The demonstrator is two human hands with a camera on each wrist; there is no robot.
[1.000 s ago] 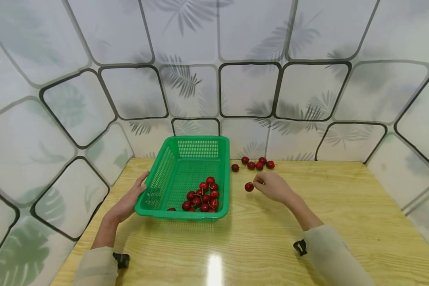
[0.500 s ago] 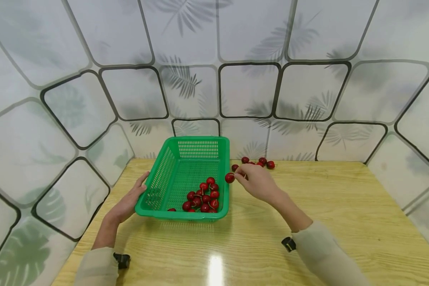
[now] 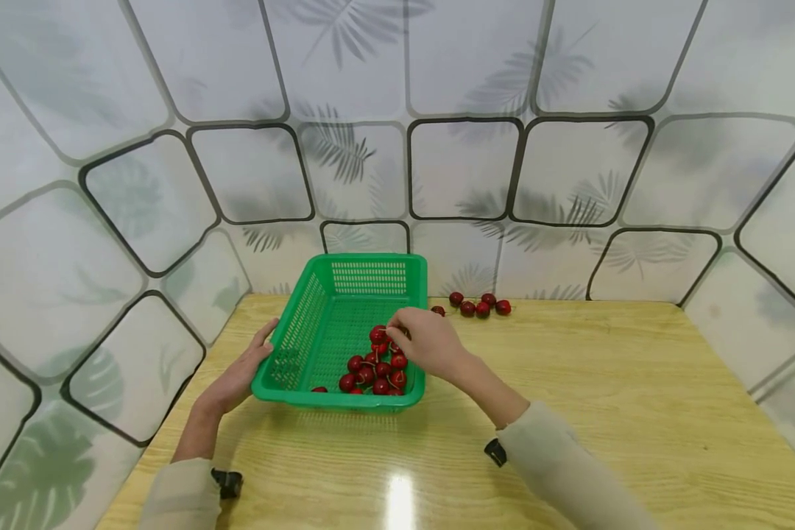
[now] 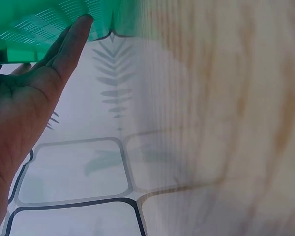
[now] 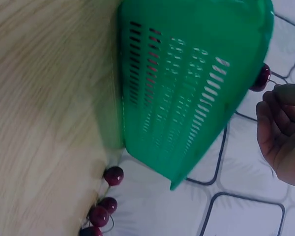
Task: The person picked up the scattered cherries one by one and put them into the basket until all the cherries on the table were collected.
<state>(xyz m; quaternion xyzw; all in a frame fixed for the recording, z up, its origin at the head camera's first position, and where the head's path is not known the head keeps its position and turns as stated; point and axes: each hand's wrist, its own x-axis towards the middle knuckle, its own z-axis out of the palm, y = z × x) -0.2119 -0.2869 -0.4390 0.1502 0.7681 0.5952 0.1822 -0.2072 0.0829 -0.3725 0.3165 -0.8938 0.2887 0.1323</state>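
Observation:
My right hand (image 3: 429, 344) pinches the stem of a dark red cherry (image 3: 378, 335), holding it over the right part of a green plastic basket (image 3: 334, 399). In the right wrist view the cherry (image 5: 261, 78) hangs from the fingertips, just above the basket's rim. Several cherries (image 3: 365, 376) lie inside, gathered toward the near right corner. At the basket's left side my left hand (image 3: 240, 374) rests against the outer wall, fingers extended. Those straight fingers also show along the green wall in the left wrist view, where the left hand (image 4: 32, 101) is close up.
A loose group of cherries (image 3: 482, 310) lies on the wooden table (image 3: 570, 368) beyond the basket's right side, near the wall. The patterned wall (image 3: 464, 169) stands directly behind the table and along its sides.
My right hand has carried the cherry leftward from the table, past the basket's right rim, to above the inside. The left hand and the basket have stayed in place.

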